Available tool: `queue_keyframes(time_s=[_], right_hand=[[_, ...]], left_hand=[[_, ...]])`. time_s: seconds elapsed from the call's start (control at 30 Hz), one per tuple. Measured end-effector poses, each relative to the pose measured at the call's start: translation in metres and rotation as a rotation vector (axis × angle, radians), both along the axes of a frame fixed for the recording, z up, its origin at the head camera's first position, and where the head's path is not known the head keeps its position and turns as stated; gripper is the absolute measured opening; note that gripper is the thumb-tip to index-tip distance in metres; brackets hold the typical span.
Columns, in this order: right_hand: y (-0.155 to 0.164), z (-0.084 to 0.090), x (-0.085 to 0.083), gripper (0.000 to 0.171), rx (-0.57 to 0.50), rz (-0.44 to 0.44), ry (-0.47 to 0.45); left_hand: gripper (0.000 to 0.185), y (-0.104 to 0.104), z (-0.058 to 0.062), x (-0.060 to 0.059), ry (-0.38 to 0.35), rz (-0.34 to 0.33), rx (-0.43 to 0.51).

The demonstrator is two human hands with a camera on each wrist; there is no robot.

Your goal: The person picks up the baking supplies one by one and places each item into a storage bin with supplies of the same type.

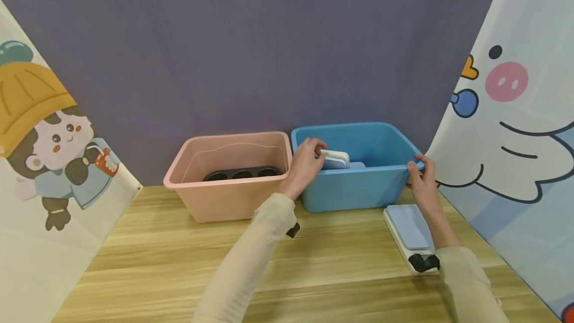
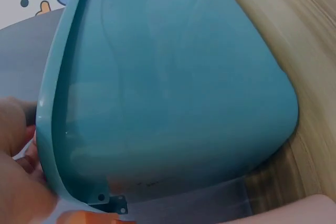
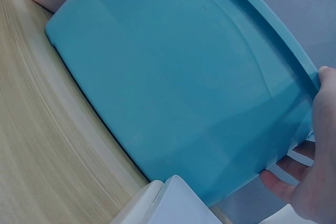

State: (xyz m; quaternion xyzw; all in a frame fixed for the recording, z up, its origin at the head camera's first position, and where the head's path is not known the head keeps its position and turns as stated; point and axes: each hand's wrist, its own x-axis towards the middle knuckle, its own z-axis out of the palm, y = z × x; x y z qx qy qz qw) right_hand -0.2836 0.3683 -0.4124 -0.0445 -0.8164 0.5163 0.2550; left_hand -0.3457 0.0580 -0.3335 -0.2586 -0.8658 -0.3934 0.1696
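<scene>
In the head view my left hand [image 1: 307,161] reaches over the left front corner of the blue bin [image 1: 354,188], fingers curled at the left end of a white-edged, light-blue item [image 1: 334,158] inside. It seems to pinch that item; in the left wrist view the bin wall hides its grasp. My right hand [image 1: 423,183] grips the bin's right front corner. In the right wrist view, its thumb lies on the rim and its fingers are behind the side wall. Below this hand lies a flat kitchen scale [image 1: 409,228], white with a light-blue top, partly hidden by my forearm.
A pink bin [image 1: 228,201] stands against the blue bin's left side, with a dark tray with round cups [image 1: 242,172] in it. Both bins stand on a wood-grain table [image 1: 179,263]. A grey backdrop [image 1: 233,49] rises behind, with cartoon-printed panels at both sides.
</scene>
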Motion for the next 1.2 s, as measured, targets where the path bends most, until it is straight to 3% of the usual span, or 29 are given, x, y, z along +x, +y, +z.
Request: queue_keyframes(time_s=[0.2,0.43,0.7,1.2], right_hand=[[-0.012,0.014,0.01,0.057,-0.009,0.006,0.005],[-0.024,0.026,0.022,0.056,-0.012,0.014,0.02],[-0.025,0.028,0.022,0.059,-0.017,0.016,-0.021],[-0.023,0.025,0.02,0.055,0.011,0.014,0.014]], left_hand=[[0.029,-0.003,0.0,-0.002,-0.07,-0.045,-0.059],[0.039,-0.004,0.0,-0.003,-0.095,-0.105,-0.107],[0.031,-0.006,-0.004,-0.002,-0.085,-0.128,-0.057],[0.026,0.0,-0.005,0.008,-0.059,-0.21,0.039]])
